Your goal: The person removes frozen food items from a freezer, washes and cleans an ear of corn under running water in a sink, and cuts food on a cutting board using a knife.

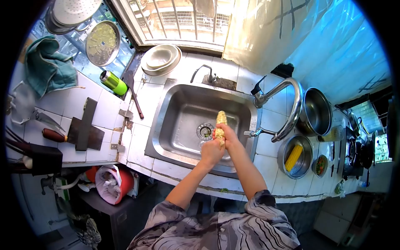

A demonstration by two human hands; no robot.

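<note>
A pale yellow corn cob [221, 118] stands out above the sink basin, held by both of my hands. My left hand [212, 151] is closed around its lower end, nearest my body. Just above it, my right hand [228, 135] wraps the middle of the cob, leaving the top part bare. Below lies the steel sink [175, 112], with its round drain [204, 131] left of the cob. A deeper yellow corn cob [294, 158] rests in a metal bowl [281, 152] on the counter to the right.
A curved faucet [299, 100] arches at the sink's right. Beyond it are a deep pot [307, 110] and a small bowl of chopped peppers [320, 165]. On the left sit stacked bowls [160, 58], a green bottle [114, 83], and a cleaver [75, 135]; a red bin [125, 185] stands below.
</note>
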